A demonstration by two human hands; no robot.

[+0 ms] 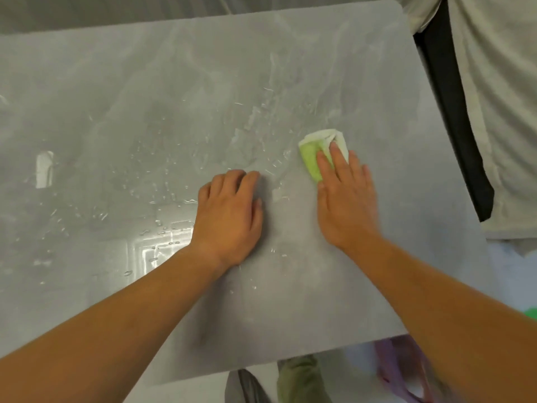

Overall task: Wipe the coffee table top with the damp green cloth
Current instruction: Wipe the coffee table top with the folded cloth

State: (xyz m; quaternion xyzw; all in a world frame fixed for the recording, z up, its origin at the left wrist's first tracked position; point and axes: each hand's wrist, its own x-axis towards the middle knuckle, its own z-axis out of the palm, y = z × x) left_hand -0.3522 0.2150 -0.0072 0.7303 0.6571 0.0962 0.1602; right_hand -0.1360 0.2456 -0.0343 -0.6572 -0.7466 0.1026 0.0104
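Two bare arms come in from the bottom, closest to us. The left hand [229,210] rests flat on the coffee table top [174,82], fingers close together & a bit curled, holding nothing; prob. it just props the person up. The right hand [345,199] presses flat on the green cloth [312,158], fingers [338,158] stretched out & a little apart, not clamped round it.

The cloth sticks out past the fingertips & to their left side, folded small, w/ a pale part on top. It looks soft, light & floppy, so I think it will bunch up if pushed from one edge. Best to keep the palm & fingers spread over its middle & press down.

Left of both hands the top shines w/ wet streaks & drops. Wet stone looks slippery, so the propping hand could slide.
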